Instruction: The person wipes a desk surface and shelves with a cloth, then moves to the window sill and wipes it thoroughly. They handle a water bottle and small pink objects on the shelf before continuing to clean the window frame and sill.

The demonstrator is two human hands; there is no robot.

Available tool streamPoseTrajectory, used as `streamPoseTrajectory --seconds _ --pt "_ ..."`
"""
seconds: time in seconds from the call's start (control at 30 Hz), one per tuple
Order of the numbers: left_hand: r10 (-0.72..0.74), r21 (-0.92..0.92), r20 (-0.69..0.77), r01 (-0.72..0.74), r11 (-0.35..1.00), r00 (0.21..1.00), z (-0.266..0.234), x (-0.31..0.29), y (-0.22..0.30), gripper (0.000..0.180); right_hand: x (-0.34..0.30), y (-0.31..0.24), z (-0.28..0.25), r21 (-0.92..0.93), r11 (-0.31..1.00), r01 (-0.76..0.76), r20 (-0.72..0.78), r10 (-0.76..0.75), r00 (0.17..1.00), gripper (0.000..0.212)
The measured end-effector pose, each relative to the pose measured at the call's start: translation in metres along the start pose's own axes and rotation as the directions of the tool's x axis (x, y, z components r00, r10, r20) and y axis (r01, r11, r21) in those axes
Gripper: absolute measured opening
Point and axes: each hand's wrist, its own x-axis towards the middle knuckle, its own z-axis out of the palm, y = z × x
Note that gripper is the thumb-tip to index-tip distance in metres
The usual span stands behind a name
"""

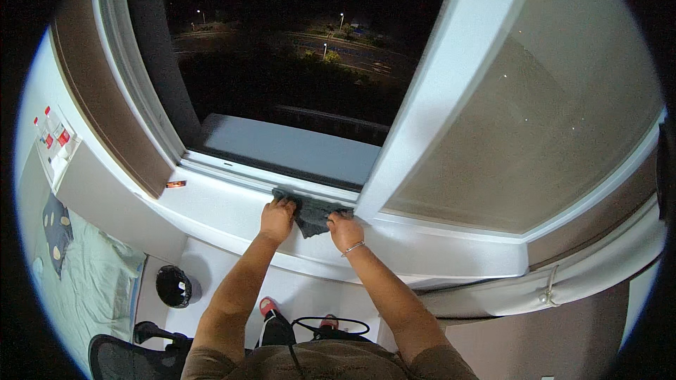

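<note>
A dark grey cloth (pixel 311 215) lies spread across the inner edge of the window track (pixel 260 179), above the white windowsill (pixel 218 203). My left hand (pixel 279 219) has its fingers curled on the cloth's left end. At the other end my right hand (pixel 344 231), with a bracelet at the wrist, grips the cloth in a closed hold. Between the two hands the cloth hangs a little over the sill. The sliding window pane (pixel 535 119) stands to the right, and the left part of the window is open to the night outside.
A small orange-and-dark packet (pixel 176 184) lies on the sill at the left. Below stand a black waste bin (pixel 173 286) and a mesh chair (pixel 130 357). A bed (pixel 91 274) is at the left, and a tied curtain (pixel 542 292) runs along the right.
</note>
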Motion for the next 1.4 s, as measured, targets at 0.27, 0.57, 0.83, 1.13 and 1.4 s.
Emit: streamPoseTrajectory --seconds 0.27,0.57,0.83,1.13,1.4 --pt "0.111 -0.134 0.013 -0.108 0.985 0.994 0.019 -0.023 0.089 0.019 -0.064 0.062 -0.048 0.002 0.997 -0.081 -0.05 0.081 0.995 0.023" --pt "0.09 -0.566 0.06 -0.04 0.823 0.994 0.042 -0.022 0.167 0.023 -0.127 0.137 -0.104 0.096 0.965 -0.245 -0.044 0.25 0.967 0.026" --pt "-0.383 -0.778 -0.153 0.128 0.616 0.911 0.051 0.008 0.182 0.038 -0.115 0.13 -0.122 0.552 0.788 -0.275 -0.094 0.386 0.918 0.038" --pt "-0.451 -0.466 -0.488 0.214 0.859 0.748 0.055 0.034 0.206 0.051 -0.117 0.186 -0.103 0.785 0.537 -0.308 0.042 0.449 0.892 0.041" --pt "-0.482 -0.477 -0.503 0.234 0.847 0.718 0.052 0.036 0.2 0.04 -0.107 0.186 -0.101 0.718 0.609 -0.337 0.122 0.367 0.922 0.045"
